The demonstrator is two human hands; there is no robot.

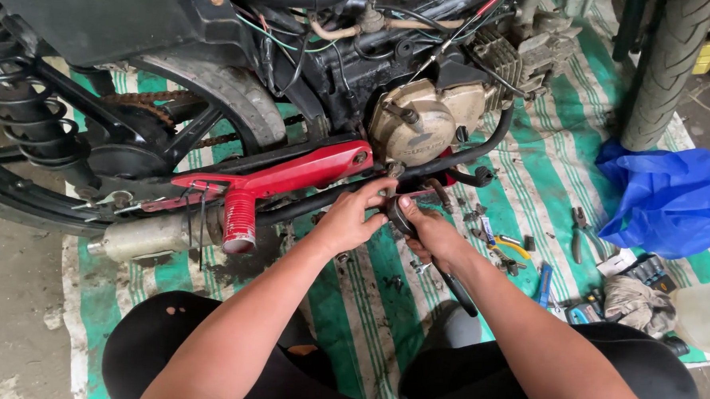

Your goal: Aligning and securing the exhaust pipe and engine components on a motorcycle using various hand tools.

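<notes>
Two hands meet just below the motorcycle's engine cover point(422, 123), mid-scene. Left hand point(353, 217) has fingers curled, tips on a small black round part point(400, 216); can't tell if it truly grips. Right hand point(431, 236) is wrapped round a black-handled tool point(456, 288), head at the part, long axis running from the bike down-right toward the near side, handle end pointing near. Red swingarm cover point(292, 173) lies left; loose tools on the green striped mat point(382, 304) to the right.

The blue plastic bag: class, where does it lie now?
In the head view the blue plastic bag lies at right on the striped tarp, beside the upright tyre.
</notes>
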